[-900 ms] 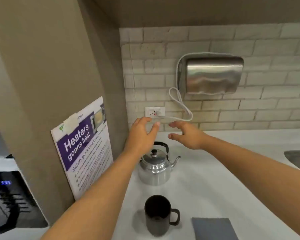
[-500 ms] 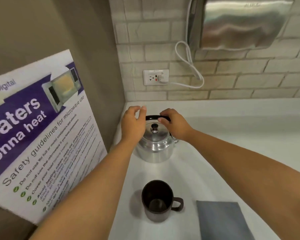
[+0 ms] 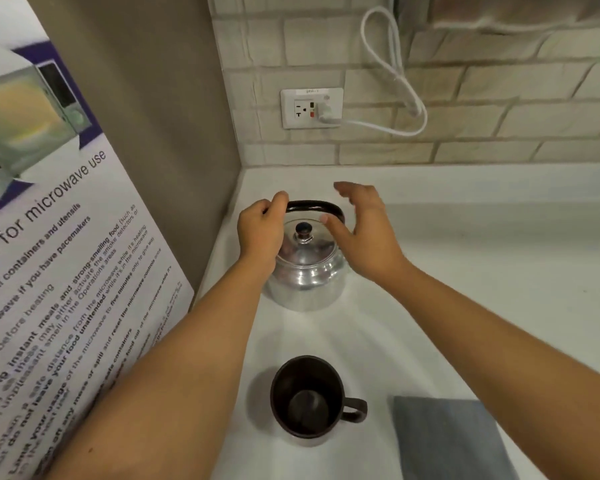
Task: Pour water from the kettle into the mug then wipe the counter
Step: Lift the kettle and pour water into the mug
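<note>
White counter (image 3: pixel 465 271) across the scene, beige wall and a microwave safety poster (image 3: pixel 59 237) on the left, tiled wall with a socket (image 3: pixel 311 108) and a white cord (image 3: pixel 392 74) at the far side. Steel kettle (image 3: pixel 305 268) in the far-left corner of the counter, upright, lid on. Grey cloth (image 3: pixel 447 441) folded at the near right, cut off by the lower edge. Dark mug (image 3: pixel 307 400) nearer than the kettle, just left of the cloth, seemingly empty inside. Left hand (image 3: pixel 260 230) with grip closed on the left end of the black handle (image 3: pixel 312 206). Right hand (image 3: pixel 364 233) with grip wide, fingers spread beside the handle's right end, not clearly touching. Task judged at its very start: no pouring yet, wiping also left. Spout hidden behind the right hand; water level impossible to tell.
</note>
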`<state>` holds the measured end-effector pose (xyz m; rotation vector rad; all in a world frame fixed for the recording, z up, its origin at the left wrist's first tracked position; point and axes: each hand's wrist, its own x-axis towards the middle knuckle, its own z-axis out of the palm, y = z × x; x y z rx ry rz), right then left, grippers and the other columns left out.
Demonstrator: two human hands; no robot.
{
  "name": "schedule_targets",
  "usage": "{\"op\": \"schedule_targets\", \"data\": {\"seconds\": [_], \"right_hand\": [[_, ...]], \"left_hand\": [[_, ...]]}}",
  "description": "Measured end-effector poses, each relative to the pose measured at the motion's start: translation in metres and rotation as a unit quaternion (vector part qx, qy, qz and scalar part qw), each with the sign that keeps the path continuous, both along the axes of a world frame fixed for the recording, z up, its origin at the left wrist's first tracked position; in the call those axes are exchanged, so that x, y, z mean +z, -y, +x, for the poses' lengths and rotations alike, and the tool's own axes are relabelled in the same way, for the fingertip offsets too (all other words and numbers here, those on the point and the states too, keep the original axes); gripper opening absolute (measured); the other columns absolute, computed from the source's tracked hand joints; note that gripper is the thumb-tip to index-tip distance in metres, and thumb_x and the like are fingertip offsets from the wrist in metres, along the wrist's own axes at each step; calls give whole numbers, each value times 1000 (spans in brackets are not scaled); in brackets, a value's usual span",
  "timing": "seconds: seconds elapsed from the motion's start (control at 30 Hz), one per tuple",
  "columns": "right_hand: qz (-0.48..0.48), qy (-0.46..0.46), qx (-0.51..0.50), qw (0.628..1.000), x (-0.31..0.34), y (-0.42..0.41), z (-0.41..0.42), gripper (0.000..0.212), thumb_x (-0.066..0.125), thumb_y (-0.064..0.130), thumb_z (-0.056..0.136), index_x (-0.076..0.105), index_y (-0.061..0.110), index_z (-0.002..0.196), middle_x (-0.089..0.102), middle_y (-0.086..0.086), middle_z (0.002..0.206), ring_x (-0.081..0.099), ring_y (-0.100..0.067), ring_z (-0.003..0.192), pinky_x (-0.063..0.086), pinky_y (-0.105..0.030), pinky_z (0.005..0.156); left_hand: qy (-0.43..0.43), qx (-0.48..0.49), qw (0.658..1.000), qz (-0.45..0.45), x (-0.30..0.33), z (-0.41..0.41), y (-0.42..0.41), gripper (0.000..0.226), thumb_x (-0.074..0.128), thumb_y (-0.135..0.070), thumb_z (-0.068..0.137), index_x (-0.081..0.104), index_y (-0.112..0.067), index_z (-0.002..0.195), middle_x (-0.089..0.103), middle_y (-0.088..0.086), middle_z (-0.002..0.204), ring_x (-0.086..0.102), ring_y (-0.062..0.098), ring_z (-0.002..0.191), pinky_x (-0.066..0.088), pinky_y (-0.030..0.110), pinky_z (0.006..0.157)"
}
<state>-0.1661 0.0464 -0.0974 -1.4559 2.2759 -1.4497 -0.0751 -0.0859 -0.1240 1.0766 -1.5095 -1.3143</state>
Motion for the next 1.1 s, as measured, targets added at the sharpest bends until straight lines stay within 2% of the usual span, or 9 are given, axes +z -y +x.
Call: {"op": "schedule_targets", "data": {"seconds": [0.1, 0.17, 0.33, 0.43, 0.6, 0.77, 0.87, 1.0, 1.1], "right_hand": [[-24, 25, -23, 999, -16, -49, 26, 8, 62, 25, 88, 60, 18, 90, 62, 0, 91, 56, -9, 86, 37, -10, 69], [56, 60, 3, 997, -33, -79, 47, 21, 60, 35, 88, 57, 22, 73, 59, 6, 71, 54, -2, 70, 38, -9, 60], [163, 202, 56, 964, -60, -130, 96, 42, 56, 58, 83, 52, 21, 63, 56, 11, 51, 55, 2, 49, 41, -7, 49], [180, 194, 52, 963, -72, -141, 108, 48, 56, 57, 84, 47, 17, 61, 50, 7, 52, 48, -5, 50, 42, -18, 52], [94, 292, 37, 951, -76, -140, 103, 45, 56, 47, 89, 37, 21, 57, 44, 8, 53, 47, -7, 54, 44, -23, 60], [-3, 260, -64, 963, -76, -146, 73, 49, 44, 41, 97, 37, 7, 62, 41, -3, 60, 40, -12, 58, 35, -29, 58], [-38, 241, -110, 964, -74, -148, 59, 45, 38, 36, 100, 33, 12, 61, 37, -5, 60, 36, -11, 55, 36, -30, 55], [-35, 205, -149, 967, -76, -149, 39, 45, 38, 31, 100, 30, 14, 60, 34, -2, 56, 34, -13, 54, 32, -22, 49], [-20, 205, -173, 963, -79, -150, 22, 44, 37, 31, 100, 32, 11, 62, 36, -7, 59, 36, -19, 58, 34, -32, 56]], "left_hand": [[-21, 20, 1000, -3, 3, 7, -5, 39, 60, -38, 73, 36, -15, 53, 30, -3, 49, 33, 13, 52, 32, 29, 50], [-29, 27, 999, -9, 11, 11, -8, 37, 59, -38, 73, 36, -16, 53, 29, -6, 46, 32, 12, 50, 32, 28, 49], [-54, 27, 998, -22, 41, 26, -21, 36, 59, -38, 73, 37, -22, 49, 32, -7, 46, 33, 11, 48, 30, 25, 45], [-59, 21, 997, -37, 58, 36, -30, 38, 58, -40, 72, 37, -25, 44, 32, -8, 46, 34, 11, 51, 28, 22, 44], [-66, 14, 996, -51, 75, 48, -47, 35, 60, -37, 73, 37, -22, 51, 30, -4, 50, 33, 15, 56, 28, 26, 48], [-77, 19, 995, -67, 83, 61, -61, 38, 62, -33, 73, 35, -22, 48, 28, -5, 47, 30, 13, 49, 24, 19, 40], [-79, 33, 994, -66, 86, 69, -68, 39, 62, -32, 71, 34, -23, 45, 26, -8, 44, 26, 11, 46, 20, 20, 38], [-76, 47, 994, -69, 86, 78, -76, 38, 62, -33, 68, 34, -22, 44, 27, -9, 42, 25, 10, 45, 20, 20, 38], [-61, 52, 993, -83, 88, 82, -79, 35, 61, -33, 67, 37, -20, 45, 27, -6, 43, 26, 10, 46, 21, 21, 38]]}}
